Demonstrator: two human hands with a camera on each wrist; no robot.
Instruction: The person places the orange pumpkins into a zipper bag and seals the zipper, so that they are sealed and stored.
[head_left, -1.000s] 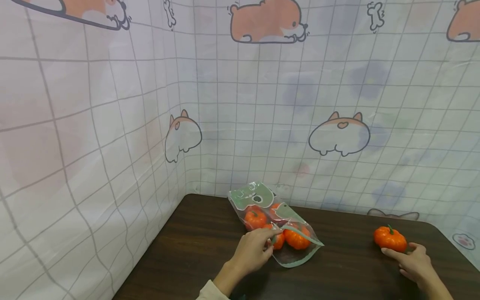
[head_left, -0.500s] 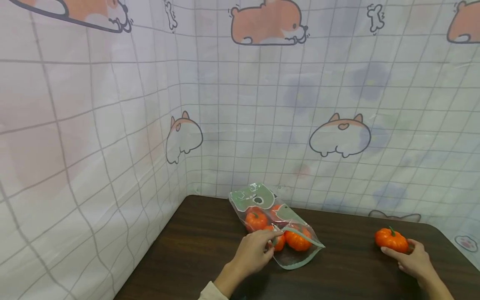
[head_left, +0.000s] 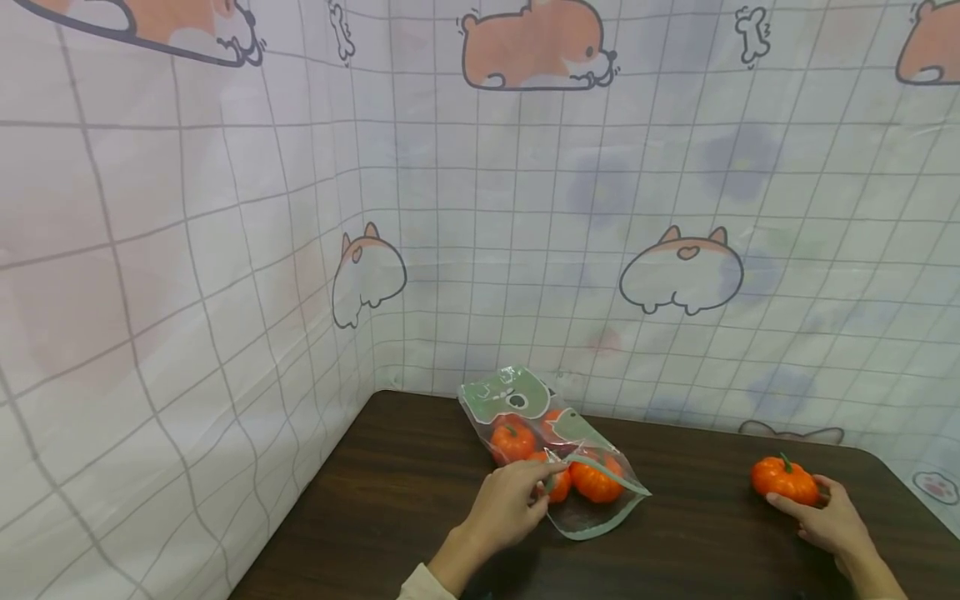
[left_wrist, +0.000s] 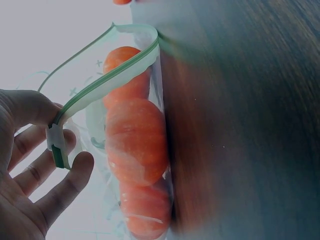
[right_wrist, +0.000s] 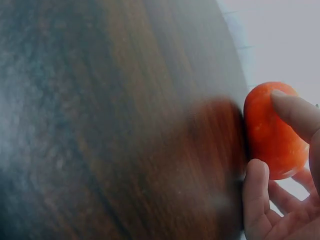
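Note:
A clear zip bag (head_left: 512, 402) with a green cartoon print lies on the table, its mouth facing me and held apart. Several small orange pumpkins (head_left: 513, 441) are inside it, also showing through the plastic as a row of pumpkins (left_wrist: 136, 142) in the left wrist view. My left hand (head_left: 504, 505) pinches the bag's green-edged rim (left_wrist: 100, 84) between thumb and fingers. On the right, a single orange pumpkin (head_left: 783, 480) with a green stem rests on the table. My right hand (head_left: 831, 520) grips it, thumb on the near side; in the right wrist view the thumb lies on the pumpkin (right_wrist: 270, 137).
The dark wood-grain table (head_left: 697, 533) stretches between the bag and the lone pumpkin. Behind it and along its left side hangs a white gridded sheet (head_left: 525, 250) printed with cartoon dogs.
My right hand's fingers have come in closer round the lone pumpkin. The left hand and bag keep their places; the view has tilted very slightly.

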